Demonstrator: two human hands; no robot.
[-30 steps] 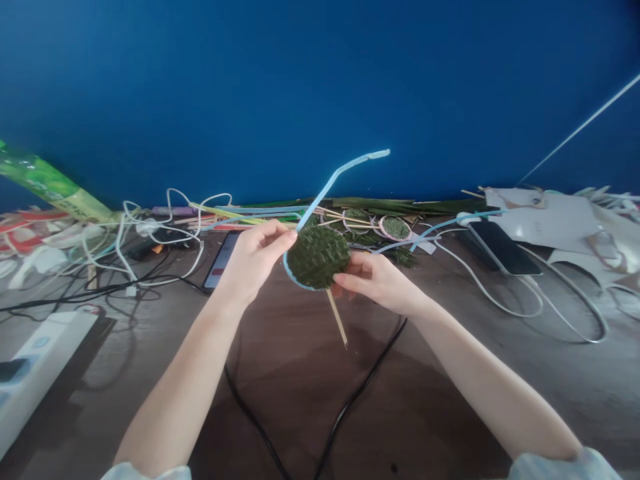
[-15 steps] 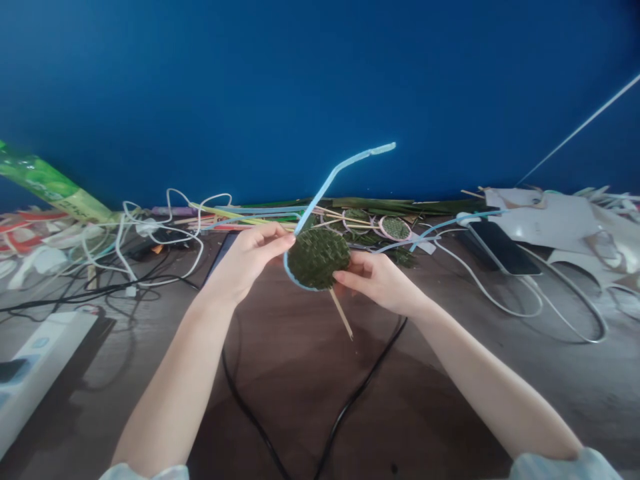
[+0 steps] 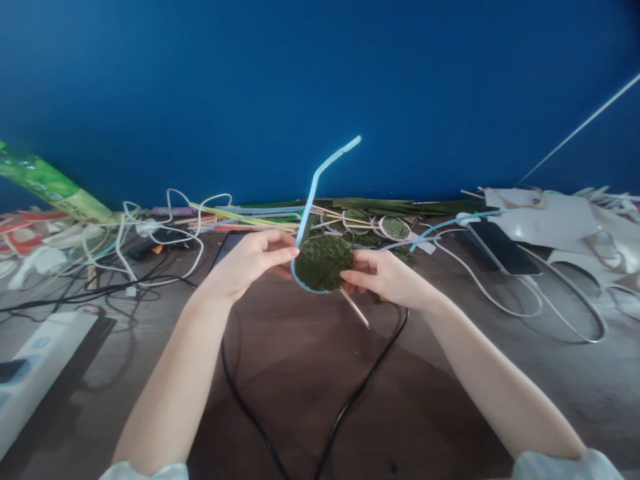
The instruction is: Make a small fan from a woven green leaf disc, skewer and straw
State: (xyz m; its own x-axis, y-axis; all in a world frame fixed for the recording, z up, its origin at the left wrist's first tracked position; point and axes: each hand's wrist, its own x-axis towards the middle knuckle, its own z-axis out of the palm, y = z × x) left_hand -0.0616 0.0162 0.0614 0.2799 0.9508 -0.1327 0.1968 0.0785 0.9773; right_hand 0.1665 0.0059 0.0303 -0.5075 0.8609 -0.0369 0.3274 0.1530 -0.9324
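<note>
Between my hands, above the table, is a round woven green leaf disc with a thin wooden stick poking out at its lower right. A light blue strip runs along the disc's left and lower edge, and its free end rises bent above. My left hand is closed, pinching the strip against the disc's left edge. Closed on the disc's right edge is my right hand, thumb in front and fingers partly hidden behind.
Several finished-looking round fans with pink rims lie at the back among green leaves. A phone and white cables are at right. A power strip, tangled cords and a green bottle are at left. A black cable loops in front.
Both hands and the disc have shifted slightly right. The disc has turned a little, the strip's free end now stands steeper, and the stick points further right.
</note>
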